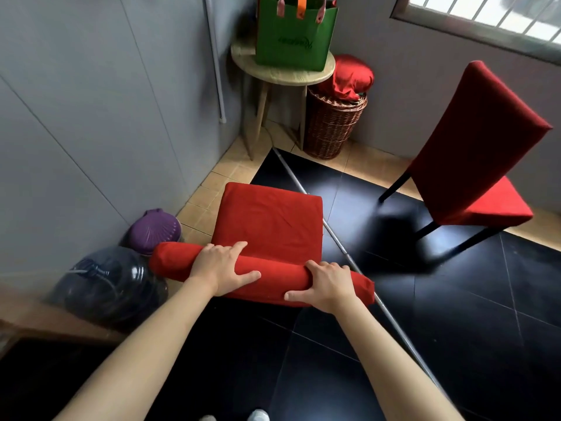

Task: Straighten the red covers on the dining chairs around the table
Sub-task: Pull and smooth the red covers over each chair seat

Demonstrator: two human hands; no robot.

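Near chair [267, 226] sits low centre, seen from above and behind — red cover [273, 276] stretched over seat and top of backrest. Cover on the seat shows a few faint creases. Left hand [220, 268] lies across the top of the backrest, fingers over the front edge toward the seat, thumb on the near side; its grip is curled round the covered top rail. Right hand [326, 284] sits further right on the same rail, fingers over the top, thumb pointing left along the near face — grip also wrapped on the covered rail. Hands apart, both touching the red fabric.

Second chair [473, 147] stands well apart at right, red-covered too, turned side-on, dark legs on the black floor tiles [455, 314]. A thin metal pole [349, 259] lies diagonally on the floor just beside the near chair's right side.

Back corner: round wooden stool [282, 74] with a green bag [296, 34] on it; wicker basket [334, 123] just beside, red bundle [352, 74] on top. Left by the wall: purple lidded container [154, 229], dark plastic-wrapped item [112, 287] nearer. Window [491, 16] top right.
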